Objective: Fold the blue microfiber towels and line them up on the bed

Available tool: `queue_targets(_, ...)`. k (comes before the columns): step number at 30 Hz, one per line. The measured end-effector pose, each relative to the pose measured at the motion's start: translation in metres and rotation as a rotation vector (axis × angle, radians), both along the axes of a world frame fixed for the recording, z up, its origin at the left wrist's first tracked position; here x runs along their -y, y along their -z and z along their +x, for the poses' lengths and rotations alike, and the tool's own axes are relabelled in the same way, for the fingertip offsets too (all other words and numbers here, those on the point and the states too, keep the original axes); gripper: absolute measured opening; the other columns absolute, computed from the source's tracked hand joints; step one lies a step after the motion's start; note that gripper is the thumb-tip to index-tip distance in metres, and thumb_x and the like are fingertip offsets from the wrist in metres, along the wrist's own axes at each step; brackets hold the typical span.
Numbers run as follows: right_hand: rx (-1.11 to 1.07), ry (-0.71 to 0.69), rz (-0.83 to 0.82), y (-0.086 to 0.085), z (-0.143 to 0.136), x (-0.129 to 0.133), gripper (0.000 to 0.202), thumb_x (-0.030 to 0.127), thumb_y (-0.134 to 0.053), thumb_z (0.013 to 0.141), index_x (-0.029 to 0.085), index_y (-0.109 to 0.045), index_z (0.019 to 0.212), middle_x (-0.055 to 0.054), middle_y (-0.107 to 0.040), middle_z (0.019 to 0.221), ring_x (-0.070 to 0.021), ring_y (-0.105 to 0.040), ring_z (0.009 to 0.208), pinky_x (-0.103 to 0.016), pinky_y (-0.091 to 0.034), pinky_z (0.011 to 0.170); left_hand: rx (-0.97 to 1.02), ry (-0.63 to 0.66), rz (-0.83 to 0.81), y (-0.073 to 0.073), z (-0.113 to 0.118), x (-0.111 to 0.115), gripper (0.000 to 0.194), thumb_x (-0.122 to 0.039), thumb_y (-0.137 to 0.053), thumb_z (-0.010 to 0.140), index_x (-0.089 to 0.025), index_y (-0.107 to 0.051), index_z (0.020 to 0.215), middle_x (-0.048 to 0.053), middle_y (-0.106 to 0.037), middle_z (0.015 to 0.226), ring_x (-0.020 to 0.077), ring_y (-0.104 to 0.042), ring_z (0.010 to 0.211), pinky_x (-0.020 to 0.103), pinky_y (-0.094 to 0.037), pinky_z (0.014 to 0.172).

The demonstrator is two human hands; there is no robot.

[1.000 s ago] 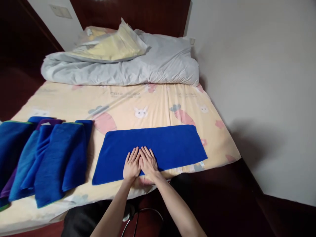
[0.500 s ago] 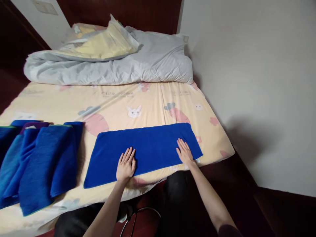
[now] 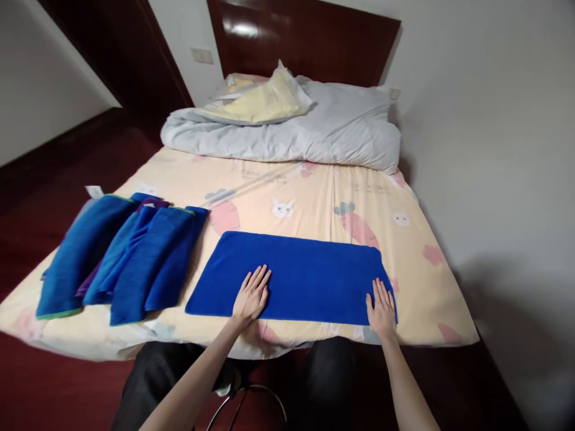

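A blue towel (image 3: 309,275) lies spread flat on the bed near its front edge, long side running left to right. My left hand (image 3: 252,294) rests palm down on its left-centre part, fingers stretched toward the far edge. At the towel's right end, my right hand (image 3: 381,308) is laid flat, fingers extended, over the near right corner. Neither hand grasps the cloth. Left of this towel sits a pile of several folded towels (image 3: 153,263), mostly blue with some purple and green edging.
The bed has a cream sheet (image 3: 314,191) printed with carrots and rabbits. A rolled grey-white quilt (image 3: 278,140) with a yellow cloth (image 3: 265,102) on top lies before the dark headboard (image 3: 305,39). A white wall (image 3: 494,149) stands on the right. Below the bed edge a cable (image 3: 265,388) shows.
The view has swung left and up, showing more of the towel pile. My right hand has moved to the towel's right edge, and that end now lies straighter. My left hand stays flat on it.
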State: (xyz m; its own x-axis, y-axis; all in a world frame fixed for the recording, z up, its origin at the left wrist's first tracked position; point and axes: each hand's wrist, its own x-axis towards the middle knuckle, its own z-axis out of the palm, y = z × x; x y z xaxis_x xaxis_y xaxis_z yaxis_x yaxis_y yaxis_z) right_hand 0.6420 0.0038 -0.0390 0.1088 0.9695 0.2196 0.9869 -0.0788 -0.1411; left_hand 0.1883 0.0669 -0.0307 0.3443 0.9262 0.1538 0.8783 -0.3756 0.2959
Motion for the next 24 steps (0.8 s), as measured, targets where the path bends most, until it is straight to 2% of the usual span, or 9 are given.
queue_targets(3, 0.002, -0.017, 0.026, 0.002, 0.002, 0.000, 0.061, 0.039, -0.024, 0.105, 0.014, -0.024, 0.160, -0.012, -0.034, 0.163, -0.0230, -0.030, 0.151, -0.045, -0.022, 0.125, -0.031, -0.045, 0.008, 0.001, -0.025, 0.000, 0.057, -0.036, -0.036, 0.101, -0.027, -0.033, 0.157, 0.004, -0.026, 0.166, 0.0255, -0.024, 0.153, 0.049, -0.020, 0.125)
queue_targets(8, -0.015, -0.015, 0.056, 0.004, 0.002, -0.001, 0.061, 0.039, -0.025, 0.104, 0.014, -0.025, 0.160, -0.012, -0.036, 0.162, -0.0247, -0.031, 0.150, -0.047, -0.023, 0.124, -0.037, -0.277, 0.058, 0.011, -0.098, -0.004, 0.059, -0.042, -0.034, 0.102, -0.020, -0.035, 0.157, 0.011, -0.027, 0.165, 0.0288, -0.025, 0.153, 0.053, -0.020, 0.124)
queue_targets(11, -0.032, -0.016, 0.070, 0.005, 0.001, -0.001, 0.061, 0.040, -0.027, 0.104, 0.014, -0.026, 0.160, -0.012, -0.037, 0.161, -0.0249, -0.032, 0.150, -0.047, -0.024, 0.124, -0.020, -0.370, 0.081, 0.014, -0.107, -0.006, 0.061, -0.041, -0.032, 0.102, -0.016, -0.033, 0.157, 0.015, -0.027, 0.165, 0.0315, -0.022, 0.153, 0.058, -0.020, 0.123)
queue_targets(12, -0.038, -0.015, 0.078, 0.005, 0.001, -0.001, 0.061, 0.040, -0.028, 0.104, 0.014, -0.027, 0.159, -0.012, -0.037, 0.161, -0.0248, -0.032, 0.149, -0.047, -0.024, 0.124, -0.014, -0.393, 0.087, 0.013, -0.097, -0.006, 0.061, -0.040, -0.031, 0.102, -0.015, -0.032, 0.157, 0.016, -0.026, 0.165, 0.0328, -0.020, 0.154, 0.060, -0.020, 0.122)
queue_targets(14, -0.051, -0.014, 0.094, 0.006, 0.001, -0.002, 0.061, 0.040, -0.028, 0.104, 0.015, -0.028, 0.159, -0.012, -0.039, 0.160, -0.0249, -0.034, 0.149, -0.047, -0.025, 0.124, -0.004, -0.367, 0.082, 0.010, -0.060, -0.003, 0.060, -0.038, -0.031, 0.102, -0.013, -0.032, 0.157, 0.017, -0.023, 0.166, 0.0346, -0.014, 0.155, 0.061, -0.020, 0.122)
queue_targets(18, -0.066, -0.011, 0.124, 0.007, 0.001, -0.002, 0.061, 0.042, -0.028, 0.103, 0.016, -0.029, 0.159, -0.012, -0.042, 0.158, -0.0266, -0.037, 0.147, -0.049, -0.027, 0.122, -0.013, 0.119, 0.006, 0.003, 0.045, 0.003, 0.060, -0.042, -0.037, 0.102, -0.025, -0.029, 0.159, 0.007, -0.018, 0.168, 0.0281, -0.013, 0.156, 0.051, -0.020, 0.126)
queue_targets(20, -0.065, -0.013, 0.137, 0.008, 0.001, -0.003, 0.061, 0.042, -0.028, 0.103, 0.016, -0.031, 0.158, -0.012, -0.043, 0.158, -0.0271, -0.039, 0.146, -0.049, -0.028, 0.122, 0.005, 0.211, 0.020, 0.002, 0.083, -0.003, 0.062, -0.044, -0.039, 0.101, -0.028, -0.026, 0.160, 0.005, -0.015, 0.169, 0.0266, -0.013, 0.156, 0.049, -0.018, 0.127)
queue_targets(22, -0.065, -0.017, 0.142, 0.009, 0.002, -0.003, 0.061, 0.042, -0.028, 0.103, 0.016, -0.031, 0.158, -0.013, -0.044, 0.157, -0.0272, -0.039, 0.146, -0.049, -0.029, 0.122, 0.012, 0.213, 0.026, 0.002, 0.094, -0.018, 0.061, -0.045, -0.039, 0.101, -0.030, -0.027, 0.159, 0.004, -0.015, 0.169, 0.0266, -0.013, 0.156, 0.050, -0.017, 0.127)
queue_targets(24, -0.066, -0.023, 0.139, 0.010, 0.003, -0.003, 0.062, 0.043, -0.028, 0.103, 0.016, -0.030, 0.158, -0.012, -0.044, 0.157, -0.0276, -0.040, 0.146, -0.050, -0.029, 0.121, 0.004, 0.154, 0.020, 0.003, 0.080, -0.038, 0.060, -0.046, -0.038, 0.101, -0.030, -0.030, 0.158, 0.004, -0.018, 0.168, 0.0270, -0.014, 0.156, 0.052, -0.016, 0.127)
